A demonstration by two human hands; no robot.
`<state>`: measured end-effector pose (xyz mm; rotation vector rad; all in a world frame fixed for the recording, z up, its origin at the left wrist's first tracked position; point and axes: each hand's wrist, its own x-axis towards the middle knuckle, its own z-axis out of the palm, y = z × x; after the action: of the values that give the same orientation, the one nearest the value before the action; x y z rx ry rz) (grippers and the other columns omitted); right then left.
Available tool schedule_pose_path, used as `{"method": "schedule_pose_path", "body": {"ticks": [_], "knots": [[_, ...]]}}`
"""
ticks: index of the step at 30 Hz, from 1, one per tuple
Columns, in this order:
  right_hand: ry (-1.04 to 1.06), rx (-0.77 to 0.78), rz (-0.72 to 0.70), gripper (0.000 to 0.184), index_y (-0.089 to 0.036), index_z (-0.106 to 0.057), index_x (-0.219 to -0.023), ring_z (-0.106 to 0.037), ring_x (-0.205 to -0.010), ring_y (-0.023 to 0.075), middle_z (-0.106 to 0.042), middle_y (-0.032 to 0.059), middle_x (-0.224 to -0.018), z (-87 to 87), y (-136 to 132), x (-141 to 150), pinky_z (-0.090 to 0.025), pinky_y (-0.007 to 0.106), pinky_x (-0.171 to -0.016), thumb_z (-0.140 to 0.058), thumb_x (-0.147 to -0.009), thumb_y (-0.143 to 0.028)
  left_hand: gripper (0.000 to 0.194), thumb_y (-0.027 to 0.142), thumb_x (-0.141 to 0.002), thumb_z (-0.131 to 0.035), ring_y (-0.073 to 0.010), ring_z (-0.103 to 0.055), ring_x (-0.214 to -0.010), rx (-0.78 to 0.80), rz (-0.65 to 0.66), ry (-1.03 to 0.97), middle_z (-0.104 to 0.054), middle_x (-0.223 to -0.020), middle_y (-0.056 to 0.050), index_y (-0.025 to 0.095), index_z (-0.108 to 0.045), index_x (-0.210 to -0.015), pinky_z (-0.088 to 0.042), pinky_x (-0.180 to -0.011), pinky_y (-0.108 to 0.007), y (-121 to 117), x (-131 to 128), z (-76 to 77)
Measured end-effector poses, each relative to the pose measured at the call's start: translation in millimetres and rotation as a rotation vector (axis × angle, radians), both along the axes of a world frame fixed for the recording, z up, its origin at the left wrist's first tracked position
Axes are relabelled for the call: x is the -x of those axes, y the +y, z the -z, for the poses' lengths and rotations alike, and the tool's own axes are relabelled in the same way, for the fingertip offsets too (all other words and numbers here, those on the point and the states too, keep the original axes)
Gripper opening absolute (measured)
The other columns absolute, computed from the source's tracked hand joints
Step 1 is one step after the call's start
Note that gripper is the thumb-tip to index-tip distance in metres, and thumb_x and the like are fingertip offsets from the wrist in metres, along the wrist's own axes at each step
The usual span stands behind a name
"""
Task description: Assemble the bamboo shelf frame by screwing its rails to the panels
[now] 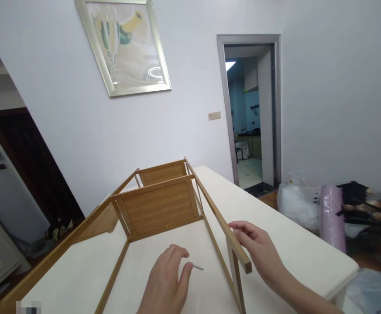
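Note:
A wooden rack frame [224, 222] with two slatted-looking brown panels lies on its side on the white table [275, 244]. Inside the frame, my left hand [167, 279] pinches a thin bent metal hex key [197, 267] between thumb and fingers; its long arm points to the right. Outside the right rail is my right hand [259, 253], fingers bent together and fingertips against the wood near the rail's close end. Whether a small part sits between those fingertips is hidden.
A rolled pink-purple mat [331, 216], a plastic bag [296, 207] and other clutter stand right of the table. Behind are a doorway [278, 109] and a wall with a framed picture [131, 48]. The table's right corner [354, 266] is close by.

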<state>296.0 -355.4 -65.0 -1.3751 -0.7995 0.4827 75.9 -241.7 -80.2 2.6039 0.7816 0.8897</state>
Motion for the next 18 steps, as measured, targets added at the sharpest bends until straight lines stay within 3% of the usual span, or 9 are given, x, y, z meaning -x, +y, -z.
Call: {"method": "schedule_pose_path", "body": {"ticks": [3,7,14,18], "knots": [[0.073,0.047,-0.098,0.025,-0.016,-0.07,-0.09,-0.057,-0.061,0.0142,-0.068,0.0028,-0.075,9.9,33.2,-9.0,-0.048,0.027,-0.062,-0.059,-0.074,-0.03,0.02,0.025,-0.091,-0.045,-0.0226,-0.064,-0.09,0.029,0.033,0.217,-0.067,-0.096,-0.008,0.021,-0.064,-0.095,-0.048,-0.081,-0.034,14.4,-28.1,-3.8],[0.205,0.104,-0.104,0.023,-0.014,-0.07,-0.085,-0.057,-0.058,0.012,-0.069,0.0041,-0.072,26.3,82.5,-30.6,-0.045,0.024,-0.055,-0.059,-0.066,-0.019,0.023,0.023,-0.089,-0.045,-0.0253,-0.063,-0.1,0.047,-0.004,0.438,-0.069,-0.102,-0.01,0.017,-0.066,-0.098,-0.045,-0.089,-0.035,36.7,-64.8,-4.2],[0.149,0.166,-0.071,0.008,-0.015,-0.062,-0.071,-0.057,-0.052,0.0127,-0.062,0.0027,-0.058,41.9,154.9,-64.6,-0.049,0.026,-0.052,-0.062,-0.066,-0.022,0.037,0.02,-0.088,-0.047,-0.025,-0.065,-0.107,0.092,-0.054,0.479,-0.07,-0.114,-0.011,0.018,-0.058,-0.123,-0.047,-0.089,-0.032,80.5,-110.8,-0.4],[0.027,0.154,-0.081,0.017,-0.017,-0.061,-0.071,-0.061,-0.054,0.0156,-0.062,0.0018,-0.058,60.0,174.8,-69.8,-0.05,0.027,-0.054,-0.066,-0.067,-0.033,0.043,0.019,-0.09,-0.045,-0.0277,-0.068,-0.101,-0.01,-0.081,0.54,-0.072,-0.11,-0.012,0.021,-0.048,-0.133,-0.051,-0.083,-0.036,96.0,-128.6,8.5]]}}
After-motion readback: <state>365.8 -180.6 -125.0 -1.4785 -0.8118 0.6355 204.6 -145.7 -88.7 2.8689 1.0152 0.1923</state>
